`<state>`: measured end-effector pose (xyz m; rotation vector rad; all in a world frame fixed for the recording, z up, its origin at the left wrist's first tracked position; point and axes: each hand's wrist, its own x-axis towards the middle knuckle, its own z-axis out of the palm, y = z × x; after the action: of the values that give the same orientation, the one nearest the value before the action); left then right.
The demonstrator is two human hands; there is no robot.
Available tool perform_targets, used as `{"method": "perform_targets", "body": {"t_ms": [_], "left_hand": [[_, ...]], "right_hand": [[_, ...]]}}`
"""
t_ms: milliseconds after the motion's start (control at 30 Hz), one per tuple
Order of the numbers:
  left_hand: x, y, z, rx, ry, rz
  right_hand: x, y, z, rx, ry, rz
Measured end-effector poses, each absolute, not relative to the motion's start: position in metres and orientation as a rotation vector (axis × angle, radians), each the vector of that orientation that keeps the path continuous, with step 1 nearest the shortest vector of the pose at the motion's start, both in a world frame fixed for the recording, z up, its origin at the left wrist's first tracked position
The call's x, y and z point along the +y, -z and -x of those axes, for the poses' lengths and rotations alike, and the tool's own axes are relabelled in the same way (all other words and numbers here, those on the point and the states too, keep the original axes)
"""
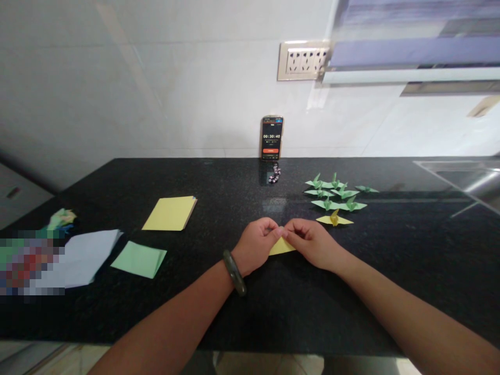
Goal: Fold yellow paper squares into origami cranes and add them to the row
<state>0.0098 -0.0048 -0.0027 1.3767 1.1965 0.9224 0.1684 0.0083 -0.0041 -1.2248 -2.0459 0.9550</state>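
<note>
The left hand (pixel 255 247) and right hand (pixel 314 244) meet about midway between the front and back edges of the black worktop (pixel 273 317). Each grip is pinched closed on a piece of yellow paper (pixel 283 248), thumbs almost touching at its top; the fingers hide much of it. A dark bangle (pixel 235 273) circles the left wrist. Beyond the right hand, toward the back edge, sit a yellow paper crane (pixel 335 219) and a group of green paper cranes (pixel 327 203). At the back edge, a phone (pixel 272 139) stands upright against the wall. Toward the left edge lie a yellow paper stack (pixel 169 214), a green sheet (pixel 137 259) and white sheets (pixel 91 254).
</note>
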Motion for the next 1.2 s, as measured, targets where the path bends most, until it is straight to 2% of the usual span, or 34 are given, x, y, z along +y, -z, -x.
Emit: {"method": "perform_targets", "body": {"t_ms": [300,500,733,900,1100,1200], "left_hand": [[-0.011,0.004,-0.012,1.305,-1.069,-1.476],[-0.004,0.000,-0.006,1.436,-1.247,-1.319],[-0.003,0.001,-0.007,1.338,-1.253,-1.226],[-0.005,0.000,-0.008,1.327,-1.212,-1.259],[-0.005,-0.004,-0.006,1.374,-1.257,-1.279],[-0.005,-0.005,-0.007,1.382,-1.251,-1.249]], "right_hand": [[0.004,-0.003,-0.166,-2.039,-0.950,1.243],[0.010,-0.008,-0.178,-2.013,-0.968,1.297],[0.014,-0.011,-0.177,-1.705,-1.014,1.319],[0.008,-0.009,-0.168,-1.841,-1.226,1.289],[0.011,-0.009,-0.176,-1.861,-1.214,1.398],[0.012,-0.008,-0.174,-1.719,-1.254,1.315]]}}
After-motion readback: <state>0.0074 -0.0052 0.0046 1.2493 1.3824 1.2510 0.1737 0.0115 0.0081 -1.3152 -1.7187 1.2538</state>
